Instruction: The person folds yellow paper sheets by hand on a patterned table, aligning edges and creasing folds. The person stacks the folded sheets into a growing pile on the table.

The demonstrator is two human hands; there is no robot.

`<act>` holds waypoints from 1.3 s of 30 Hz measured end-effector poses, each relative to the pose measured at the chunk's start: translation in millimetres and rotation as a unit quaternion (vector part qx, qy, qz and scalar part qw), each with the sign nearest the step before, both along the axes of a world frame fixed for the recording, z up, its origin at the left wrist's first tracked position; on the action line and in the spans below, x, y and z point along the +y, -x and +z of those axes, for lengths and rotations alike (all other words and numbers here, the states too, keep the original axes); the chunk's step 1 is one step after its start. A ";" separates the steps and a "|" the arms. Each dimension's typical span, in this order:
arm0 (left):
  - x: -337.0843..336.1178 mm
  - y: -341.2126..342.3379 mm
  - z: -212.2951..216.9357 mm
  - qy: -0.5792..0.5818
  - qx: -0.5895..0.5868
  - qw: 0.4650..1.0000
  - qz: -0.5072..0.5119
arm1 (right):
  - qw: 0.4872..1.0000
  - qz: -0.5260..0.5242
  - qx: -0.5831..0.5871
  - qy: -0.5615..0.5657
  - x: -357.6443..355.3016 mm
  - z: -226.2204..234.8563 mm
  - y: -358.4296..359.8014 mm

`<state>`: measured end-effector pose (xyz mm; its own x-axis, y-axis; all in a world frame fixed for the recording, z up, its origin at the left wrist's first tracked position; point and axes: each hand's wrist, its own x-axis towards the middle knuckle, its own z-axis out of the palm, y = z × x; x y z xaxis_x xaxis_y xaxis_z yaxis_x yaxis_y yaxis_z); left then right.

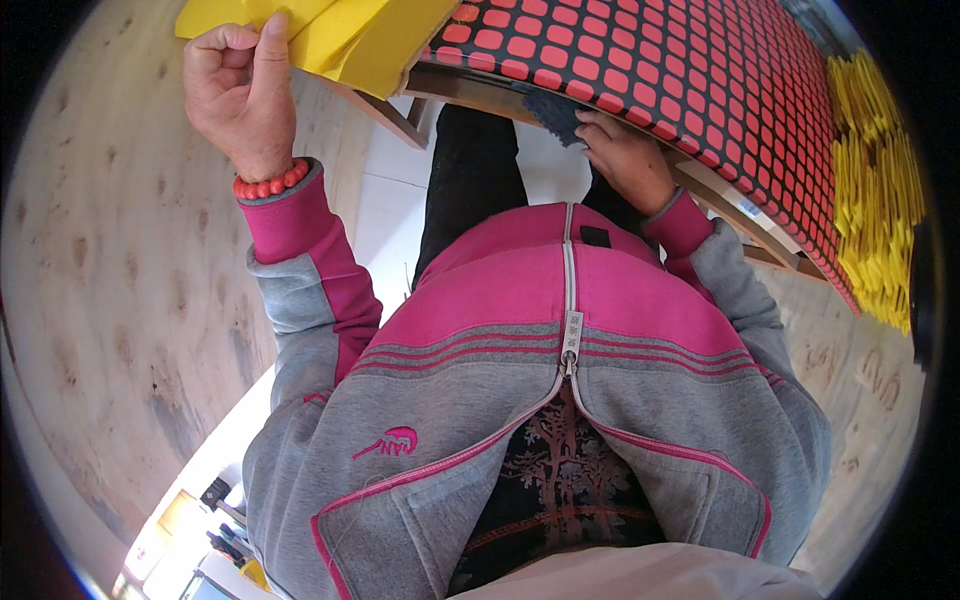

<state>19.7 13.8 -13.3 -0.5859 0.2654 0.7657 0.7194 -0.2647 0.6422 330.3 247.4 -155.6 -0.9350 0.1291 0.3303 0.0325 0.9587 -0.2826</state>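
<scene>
My left hand (240,95) is raised at the upper left, with a red bead bracelet (272,183) on its wrist. Its thumb and curled fingers close on the edge of a yellow folded sheet (370,50), which lies over the table's left corner; I cannot tell whether it is paper or cloth. Below the table's front edge, my right hand (630,160) grips a dark blue-grey cloth (555,112) between thumb and fingers. Part of that cloth is hidden beneath the tabletop.
The table cover (620,60) has red rounded squares on black. A thick row of yellow folded pieces (875,190) stands at its right end. Wooden table legs (380,118) show underneath. Wood-patterned panels (120,250) flank me, with assorted small items (225,545) at the lower left.
</scene>
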 end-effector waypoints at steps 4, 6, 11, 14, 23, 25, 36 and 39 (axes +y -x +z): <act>-1.9 -2.6 5.8 -0.009 -0.046 0.997 -0.068 | 0.999 0.008 -0.047 -0.002 8.0 -7.0 7.1; -3.9 -4.8 5.1 0.028 -0.009 0.998 -0.058 | 0.998 -0.007 -0.059 0.011 8.5 -7.9 9.8; -12.4 -0.4 12.3 0.117 0.065 0.985 -0.107 | 0.998 -0.031 -0.054 -0.007 7.9 -9.0 14.5; -17.5 0.3 18.4 0.165 0.064 0.976 -0.129 | 0.997 -0.022 -0.079 -0.010 11.6 -10.0 16.3; -18.1 -4.1 24.4 0.191 0.007 0.972 -0.139 | 0.992 0.066 -0.098 0.038 -30.7 58.4 16.5; -20.4 -1.1 23.6 0.213 -0.010 0.966 -0.147 | 0.980 0.146 -0.080 0.105 -44.4 98.5 25.2; -24.6 12.5 15.9 0.214 -0.046 0.958 -0.186 | 0.945 0.284 0.160 0.001 -56.3 219.2 161.3; -24.7 12.4 15.3 0.210 -0.062 0.957 -0.188 | 0.946 0.276 0.167 -0.036 -56.1 210.2 170.0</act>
